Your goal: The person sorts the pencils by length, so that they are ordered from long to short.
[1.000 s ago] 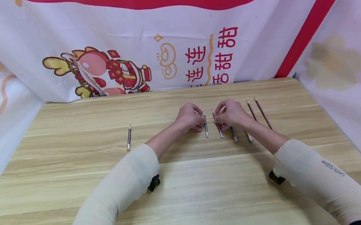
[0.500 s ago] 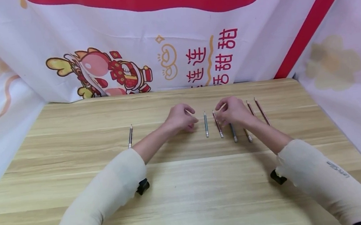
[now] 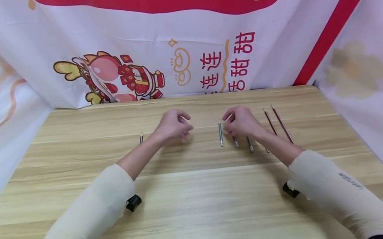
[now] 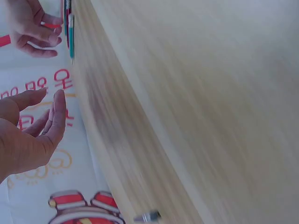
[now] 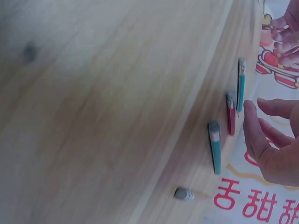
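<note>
My left hand [image 3: 174, 125] hovers above the table left of the row of pencils, fingers loosely bent and holding nothing. To its right lies a teal pencil [image 3: 220, 132] with a pale eraser end toward me. My right hand [image 3: 242, 121] is over a red pencil [image 3: 236, 141], covering its far part; the right wrist view shows thumb and fingers [image 5: 254, 126] apart, with nothing between them. A blue-green pencil [image 5: 215, 148] and another pencil's eraser end [image 5: 183, 193] lie beside it. Left of centre, a dark pencil [image 3: 141, 137] is partly hidden behind my left forearm.
Two reddish-brown pencils [image 3: 271, 122] lie slanted at the right, partly behind my right forearm. The wooden table [image 3: 201, 212] ends at a white and red printed cloth [image 3: 182, 31] at the back. A black camera mount [image 3: 133, 202] hangs under the left wrist.
My left hand has let go of the teal pencil and moved left, away from it. My right hand has loosened from the red pencil, staying near it. The pencils look still.
</note>
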